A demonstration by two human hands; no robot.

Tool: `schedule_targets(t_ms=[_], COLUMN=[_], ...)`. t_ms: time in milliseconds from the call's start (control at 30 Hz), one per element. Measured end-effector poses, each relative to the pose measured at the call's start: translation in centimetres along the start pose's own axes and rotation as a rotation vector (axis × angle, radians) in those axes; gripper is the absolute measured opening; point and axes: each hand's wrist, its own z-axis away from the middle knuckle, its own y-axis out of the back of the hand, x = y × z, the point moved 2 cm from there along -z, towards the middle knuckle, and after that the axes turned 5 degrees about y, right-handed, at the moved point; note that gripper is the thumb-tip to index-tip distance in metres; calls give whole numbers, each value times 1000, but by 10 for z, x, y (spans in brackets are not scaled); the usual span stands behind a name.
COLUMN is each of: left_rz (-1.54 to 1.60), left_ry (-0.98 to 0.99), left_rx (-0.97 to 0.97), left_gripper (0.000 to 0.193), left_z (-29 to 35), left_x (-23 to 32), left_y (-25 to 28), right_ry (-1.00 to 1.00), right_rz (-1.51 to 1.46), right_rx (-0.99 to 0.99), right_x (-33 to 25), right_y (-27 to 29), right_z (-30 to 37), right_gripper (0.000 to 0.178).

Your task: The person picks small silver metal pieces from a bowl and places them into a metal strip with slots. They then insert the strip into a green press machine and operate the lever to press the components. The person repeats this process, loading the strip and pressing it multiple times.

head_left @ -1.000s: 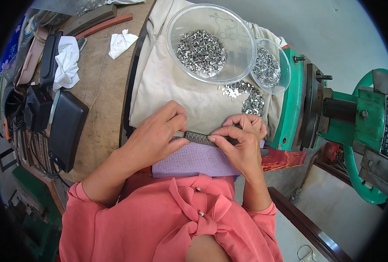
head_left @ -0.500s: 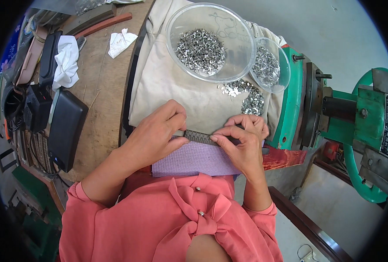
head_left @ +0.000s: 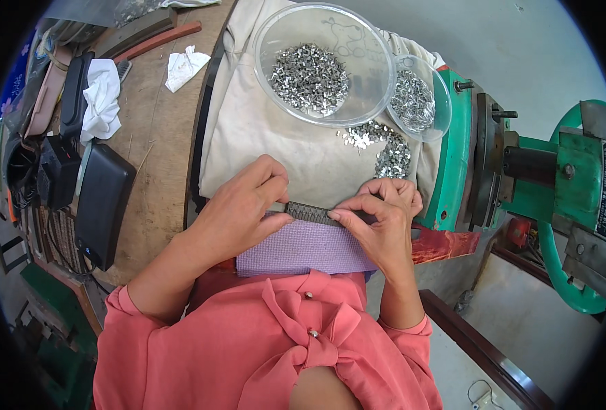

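Note:
A dark, narrow metal strip with a row of fine slots (head_left: 307,213) lies crosswise over the front edge of the cloth. My left hand (head_left: 249,205) pinches its left end between thumb and fingers. At the other end, my right hand (head_left: 378,217) is closed, thumb and forefinger pressed against the strip; whether a small piece is between them is hidden. Just beyond the right hand, small shiny metal pieces (head_left: 393,156) are heaped on the beige cloth (head_left: 248,130). A purple woven mat (head_left: 296,254) hangs below the strip.
A large clear tub (head_left: 378,89) and a smaller clear bowl (head_left: 443,116) hold many small metal parts. To the right stands a green machine (head_left: 446,171) with a handwheel (head_left: 555,273). On the wooden table (head_left: 156,137) at left are a black power bank (head_left: 103,205) and crumpled tissues (head_left: 102,102).
The view has shifted very slightly. Both hands keep nearly the same hold on the slotted strip, with no other clear movement.

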Motion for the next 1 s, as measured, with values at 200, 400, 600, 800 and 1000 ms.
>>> schedule_targets(t_ms=[200, 400, 600, 800, 1000], left_rz=[-16, -43, -34, -40, 7], left_ry=[-27, -37, -17, -19, -21], left_rx=[4, 0, -14, -5, 7], left_gripper=[34, 35, 36, 36, 34], left_z=[0, 1, 1, 0, 0], left_x=[-1, -2, -3, -2, 0], left_y=[-1, -1, -2, -1, -1], right_ry=[-26, -49, -45, -44, -48], right_rz=[3, -19, -7, -4, -4], right_rx=[-16, -26, -26, -29, -27], right_x=[7, 6, 12, 7, 14], right_y=[4, 4, 8, 7, 9], right_z=[5, 5, 8, 6, 9], right_gripper=[18, 16, 16, 17, 17])
